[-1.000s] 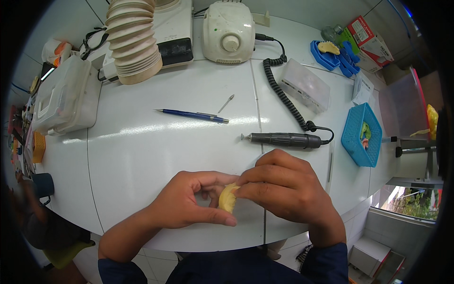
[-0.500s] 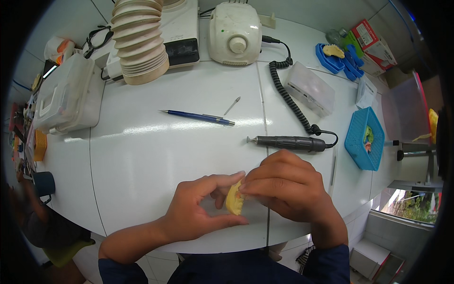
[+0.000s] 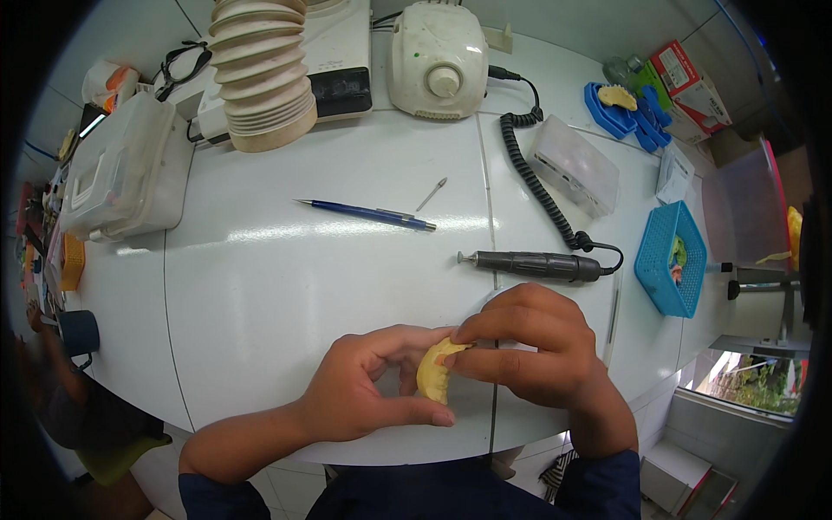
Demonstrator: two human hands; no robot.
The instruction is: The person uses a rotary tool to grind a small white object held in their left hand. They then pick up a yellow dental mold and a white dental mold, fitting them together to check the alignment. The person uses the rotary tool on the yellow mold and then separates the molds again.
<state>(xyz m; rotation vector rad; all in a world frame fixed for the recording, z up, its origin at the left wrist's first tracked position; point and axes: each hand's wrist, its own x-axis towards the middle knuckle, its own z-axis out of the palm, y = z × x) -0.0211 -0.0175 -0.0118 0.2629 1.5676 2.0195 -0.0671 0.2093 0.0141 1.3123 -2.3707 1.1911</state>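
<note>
My left hand (image 3: 360, 394) and right hand (image 3: 529, 355) together, both pinching a yellow dental cast (image 3: 433, 374) at lower centre of the frame (above the white table (image 3: 286, 286) edge), grey handpiece (image 3: 533, 265) just above, blue pen (image 3: 368, 214) further up.

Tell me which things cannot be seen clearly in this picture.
- Yellow dental cast, head view: mostly covered by the left hand and right hand.
- Blue basket: contents too small to identify.
- Clear storage box: contents blurred behind its walls.
</note>
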